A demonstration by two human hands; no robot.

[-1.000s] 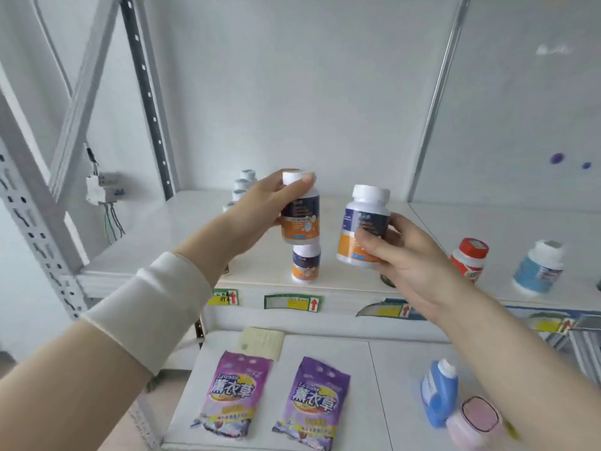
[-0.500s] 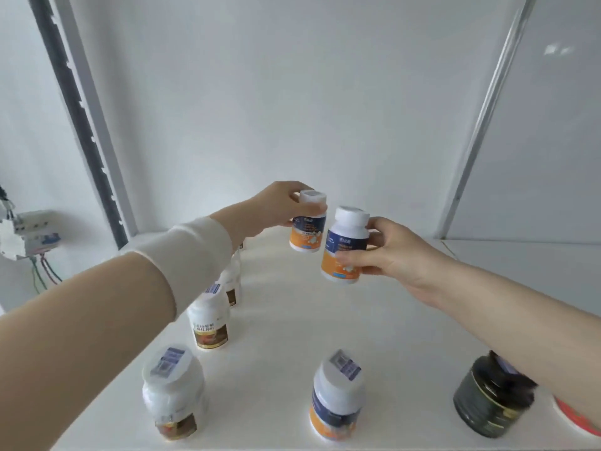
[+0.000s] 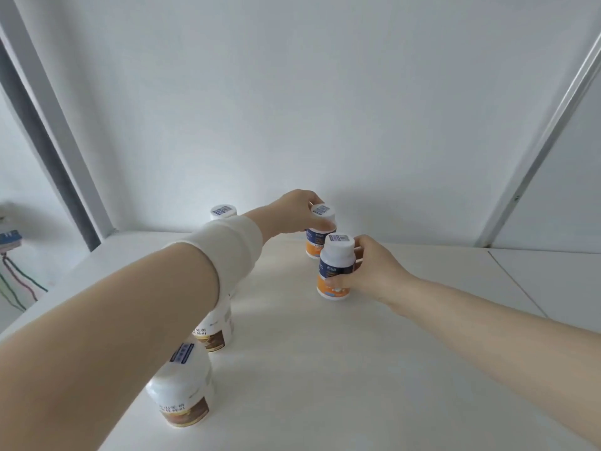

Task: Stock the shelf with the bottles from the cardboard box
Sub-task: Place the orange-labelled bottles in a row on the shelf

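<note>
**While Two Bottles Were Held Upright on the Shelf**

Where the shelf (image 3: 325, 369) lay nearest the camera, a first brown-labelled bottle (image 3: 180, 395) was seen standing near its left edge, partly covered by the left forearm. A second brown-labelled bottle (image 3: 216, 333) was set just behind it, also half hidden under the arm, on which a white wrist band (image 3: 224, 245) was worn.

Farther in, the near orange-labelled bottle (image 3: 335, 265) was held upright by the right hand (image 3: 374, 271). The fingers were curled round its body and the thumb was laid across the label. Its base was at the shelf surface, though actual contact could not be told.

Just behind it, the far orange-labelled bottle (image 3: 313, 245) was gripped at its white cap from above by the fingers of the left hand (image 3: 292, 213).

A white-capped bottle (image 3: 223, 211) was seen at the back left, close to the grey wall (image 3: 292, 92).
</note>
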